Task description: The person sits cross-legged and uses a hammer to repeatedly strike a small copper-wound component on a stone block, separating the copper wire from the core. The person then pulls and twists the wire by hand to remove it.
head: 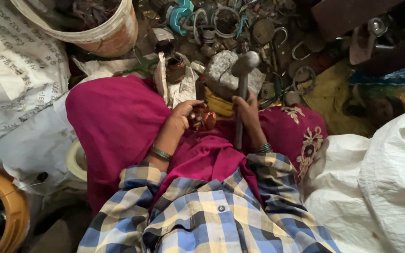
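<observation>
Head view, looking down over a blue, yellow and white checked shirt (202, 211) and a magenta cloth (118, 122) spread across the person's lap.

The right hand (247, 110) is clenched around the handle of a hammer (242, 79), gripping it partway up; the handle runs down toward the lap and the rounded metal head stands up at the top, just in front of a grey stone block (226, 72). A dark bangle sits on that wrist.

The left hand (183, 115) has its fingers curled around a small reddish-brown metal piece (203, 119) (its exact kind is too dark to tell), held over the magenta cloth, just beside the hammer handle and just below the stone. A green bangle sits on the left forearm.

Beyond the stone lies a dense heap of scrap metal (254, 33): rings, clamps, round caps, and a turquoise fitting (181, 14) near the top edge. A worn white bucket with a reddish base (104, 33) stands at upper left, with dark scrap in it. A printed white sack (15, 65) lies at far left, another white sack (380, 187) at right, and an orange-yellow ring (5, 201) curves at the lower left corner. A yellow cloth (329, 98) lies crumpled at right, beside the heap.
</observation>
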